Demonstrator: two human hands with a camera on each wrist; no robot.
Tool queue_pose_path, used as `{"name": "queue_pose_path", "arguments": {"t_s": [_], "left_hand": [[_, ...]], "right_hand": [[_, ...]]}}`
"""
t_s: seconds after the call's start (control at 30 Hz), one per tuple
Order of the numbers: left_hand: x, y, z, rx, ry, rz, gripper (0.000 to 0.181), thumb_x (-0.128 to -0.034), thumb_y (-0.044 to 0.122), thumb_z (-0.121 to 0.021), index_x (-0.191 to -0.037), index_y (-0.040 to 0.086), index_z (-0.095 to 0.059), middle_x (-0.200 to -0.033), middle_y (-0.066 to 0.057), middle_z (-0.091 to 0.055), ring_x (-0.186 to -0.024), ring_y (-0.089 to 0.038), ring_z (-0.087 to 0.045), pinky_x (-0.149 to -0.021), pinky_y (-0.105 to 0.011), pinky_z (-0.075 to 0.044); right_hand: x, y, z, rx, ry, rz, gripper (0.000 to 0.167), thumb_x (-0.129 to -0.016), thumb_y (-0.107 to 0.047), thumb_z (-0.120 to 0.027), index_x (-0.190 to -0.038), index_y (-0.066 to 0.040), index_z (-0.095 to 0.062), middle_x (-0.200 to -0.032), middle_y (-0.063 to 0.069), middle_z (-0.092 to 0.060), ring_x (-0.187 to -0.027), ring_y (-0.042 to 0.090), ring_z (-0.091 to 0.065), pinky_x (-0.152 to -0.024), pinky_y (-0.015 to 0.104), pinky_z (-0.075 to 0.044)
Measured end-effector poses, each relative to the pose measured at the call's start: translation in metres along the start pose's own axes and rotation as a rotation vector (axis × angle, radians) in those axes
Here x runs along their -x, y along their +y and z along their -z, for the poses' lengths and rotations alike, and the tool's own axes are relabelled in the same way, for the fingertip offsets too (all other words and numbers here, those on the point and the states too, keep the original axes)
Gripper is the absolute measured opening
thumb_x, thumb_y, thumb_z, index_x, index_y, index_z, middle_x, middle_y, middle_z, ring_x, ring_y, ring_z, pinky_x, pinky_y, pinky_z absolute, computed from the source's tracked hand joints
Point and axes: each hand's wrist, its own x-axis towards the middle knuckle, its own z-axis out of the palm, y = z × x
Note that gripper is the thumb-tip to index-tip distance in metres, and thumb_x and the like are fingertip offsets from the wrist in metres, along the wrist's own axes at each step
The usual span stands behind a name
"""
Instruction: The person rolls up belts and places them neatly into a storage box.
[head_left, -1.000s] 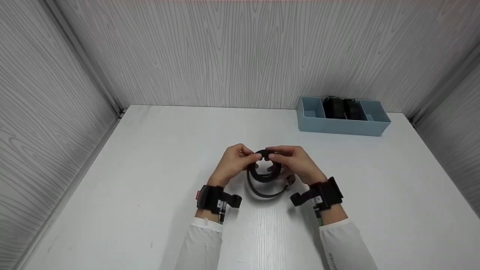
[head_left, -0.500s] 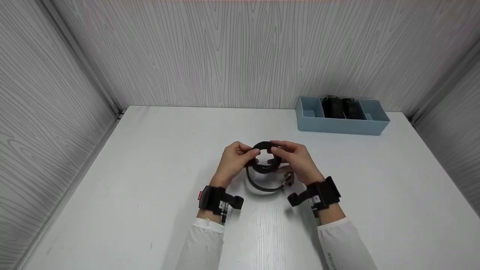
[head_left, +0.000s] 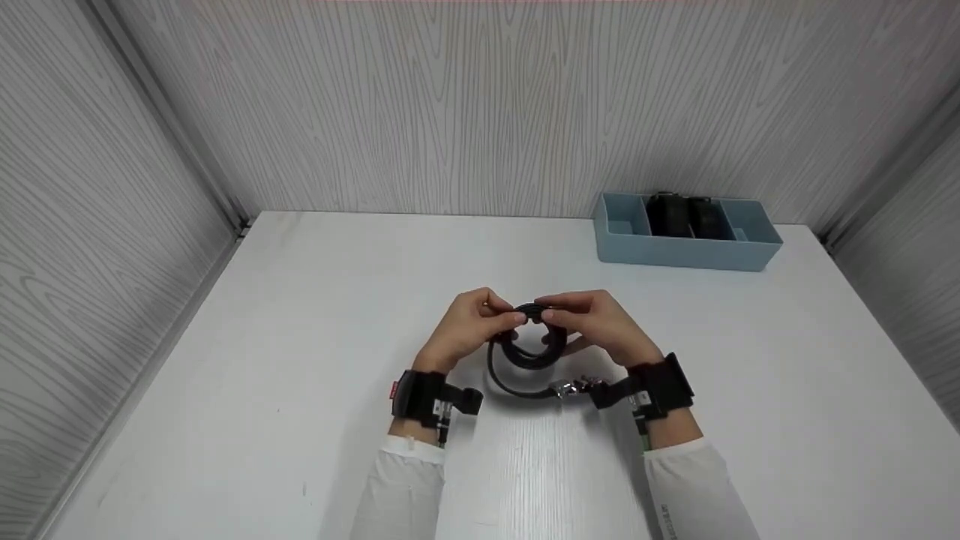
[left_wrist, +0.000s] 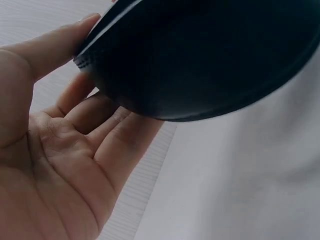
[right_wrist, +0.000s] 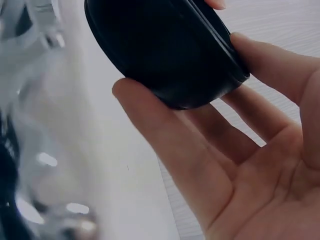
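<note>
A black belt (head_left: 534,363), wound into a ring, is held between both hands above the table. Its tail loops out below the coil and ends in a shiny metal buckle (head_left: 568,388), close to the right wrist's camera. My left hand (head_left: 465,328) pinches the ring's left side; in the left wrist view the thumb lies on one edge and the fingers are under the dark band (left_wrist: 200,65). My right hand (head_left: 604,328) pinches the other side. The right wrist view has the coil (right_wrist: 165,55) between thumb and fingers, with blurred shiny metal (right_wrist: 45,160) at left.
At the back right of the white table (head_left: 300,337) stands a blue divided tray (head_left: 679,253). Two black rolled items (head_left: 667,215), which look like coiled belts, sit in its middle compartments. Grey wood-grain panels (head_left: 420,105) rise behind and at both sides.
The coil rose slightly, then came back down towards me. Its buckle end has swung out from beside the right hand to below it. Both hands keep their hold.
</note>
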Motion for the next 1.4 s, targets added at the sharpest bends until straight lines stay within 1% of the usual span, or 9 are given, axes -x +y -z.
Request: {"name": "queue_pose_path", "arguments": {"t_s": [0.13, 0.37, 0.5, 0.63, 0.77, 0.93, 1.03, 1.17, 1.4], "left_hand": [[-0.002, -0.001, -0.002, 0.005, 0.023, 0.013, 0.021, -0.0939, 0.015, -0.079, -0.103, 0.002, -0.065, -0.103, -0.028, -0.074, -0.078, -0.016, -0.073, -0.073, -0.027, -0.057], [-0.004, -0.003, -0.005, 0.05, 0.154, 0.016, 0.024, -0.0943, 0.017, -0.079, -0.104, 0.0, -0.064, -0.101, -0.024, -0.075, -0.082, -0.017, -0.074, -0.075, -0.026, -0.057], [-0.003, -0.004, -0.003, 0.058, 0.197, 0.021, 0.024, -0.0932, 0.016, -0.08, -0.101, 0.0, -0.065, -0.096, -0.019, -0.075, -0.079, -0.015, -0.072, -0.073, -0.026, -0.057], [-0.003, -0.003, -0.001, 0.056, 0.193, 0.013, 0.022, -0.0922, 0.014, -0.081, -0.099, 0.0, -0.066, -0.09, -0.012, -0.075, -0.077, -0.014, -0.071, -0.071, -0.026, -0.057], [-0.003, -0.001, -0.001, 0.04, 0.155, 0.005, 0.019, -0.0926, 0.012, -0.081, -0.099, 0.001, -0.066, -0.089, -0.01, -0.075, -0.078, -0.015, -0.072, -0.072, -0.026, -0.058], [-0.002, -0.002, -0.001, 0.0, 0.062, 0.005, 0.018, -0.0936, 0.013, -0.079, -0.099, 0.002, -0.066, -0.095, -0.017, -0.075, -0.081, -0.016, -0.073, -0.075, -0.028, -0.058], [-0.002, -0.002, -0.001, -0.013, 0.038, 0.003, 0.018, -0.0942, 0.013, -0.079, -0.099, 0.002, -0.066, -0.098, -0.021, -0.075, -0.082, -0.016, -0.073, -0.076, -0.028, -0.058], [-0.002, -0.001, -0.003, -0.016, 0.066, 0.008, 0.019, -0.0943, 0.014, -0.079, -0.1, 0.003, -0.065, -0.096, -0.015, -0.075, -0.084, -0.017, -0.073, -0.077, -0.028, -0.058], [-0.005, -0.001, -0.007, 0.003, 0.175, 0.023, 0.024, -0.0935, 0.016, -0.08, -0.102, 0.001, -0.064, -0.096, -0.012, -0.075, -0.084, -0.016, -0.072, -0.079, -0.028, -0.057]], "right_hand": [[0.0, 0.0, -0.002, -0.016, 0.021, 0.006, 0.041, -0.098, -0.025, -0.075, -0.134, -0.004, -0.069, -0.119, 0.017, -0.073, -0.1, 0.03, -0.072, -0.071, 0.045, -0.063], [-0.005, 0.003, -0.008, -0.123, 0.144, -0.022, 0.041, -0.099, -0.022, -0.074, -0.134, -0.001, -0.068, -0.118, 0.024, -0.071, -0.091, 0.025, -0.073, -0.07, 0.042, -0.063], [-0.008, 0.007, -0.012, -0.151, 0.178, -0.036, 0.043, -0.1, -0.025, -0.074, -0.136, -0.002, -0.067, -0.121, 0.027, -0.069, -0.091, 0.026, -0.074, -0.071, 0.042, -0.063], [-0.008, 0.007, -0.01, -0.153, 0.142, -0.034, 0.044, -0.1, -0.026, -0.073, -0.137, -0.004, -0.067, -0.124, 0.028, -0.067, -0.093, 0.027, -0.073, -0.073, 0.044, -0.063], [-0.006, 0.008, -0.003, -0.136, 0.066, -0.023, 0.046, -0.1, -0.025, -0.073, -0.139, -0.004, -0.064, -0.127, 0.03, -0.066, -0.095, 0.028, -0.073, -0.076, 0.046, -0.063], [-0.003, 0.008, 0.003, -0.037, -0.012, -0.023, 0.049, -0.099, -0.028, -0.074, -0.141, -0.004, -0.063, -0.126, 0.025, -0.067, -0.097, 0.028, -0.072, -0.075, 0.046, -0.063], [-0.002, 0.007, 0.003, -0.002, -0.024, -0.019, 0.048, -0.099, -0.029, -0.074, -0.139, -0.005, -0.065, -0.125, 0.02, -0.068, -0.099, 0.029, -0.07, -0.074, 0.047, -0.063], [-0.003, 0.006, 0.001, -0.024, 0.01, -0.015, 0.044, -0.1, -0.026, -0.073, -0.138, -0.005, -0.066, -0.125, 0.019, -0.068, -0.101, 0.029, -0.07, -0.073, 0.046, -0.063], [-0.005, 0.007, -0.002, -0.12, 0.113, -0.028, 0.044, -0.101, -0.024, -0.072, -0.139, -0.004, -0.065, -0.123, 0.02, -0.069, -0.097, 0.028, -0.072, -0.074, 0.044, -0.063]]}}
